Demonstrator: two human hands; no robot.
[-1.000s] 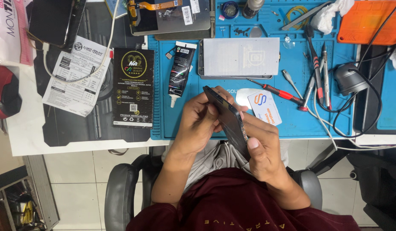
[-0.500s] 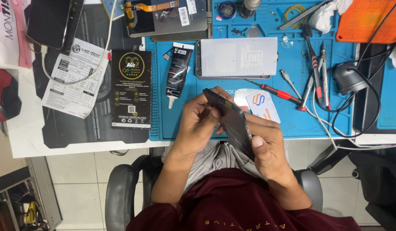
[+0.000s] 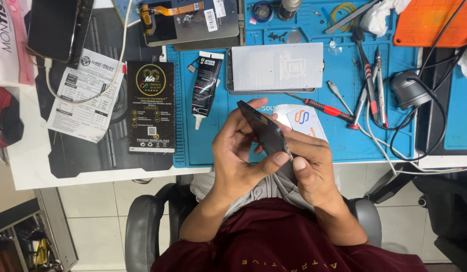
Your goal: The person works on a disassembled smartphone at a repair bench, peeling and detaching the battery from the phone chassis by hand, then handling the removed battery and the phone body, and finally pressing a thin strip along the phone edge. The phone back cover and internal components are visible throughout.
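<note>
A dark phone body [image 3: 263,132] is tilted on edge above my lap, held between both hands. My left hand [image 3: 238,156] wraps it from the left, with the thumb pressed on its lower edge and the fingers behind its top. My right hand [image 3: 309,168] grips its lower right end, thumb beside the left thumb. A white card with an orange and blue mark [image 3: 305,121] lies on the blue mat [image 3: 344,85] just behind the phone.
On the mat lie a silver phone panel [image 3: 276,68], a black glue tube [image 3: 204,88], a red-handled screwdriver [image 3: 324,107], tweezers and cables. A black packet [image 3: 150,107], a printed paper [image 3: 84,103] and another opened phone [image 3: 190,21] lie to the left and behind.
My hands and the phone stay in nearly the same place. My left thumb has shifted down along the phone's lower edge toward my right thumb.
</note>
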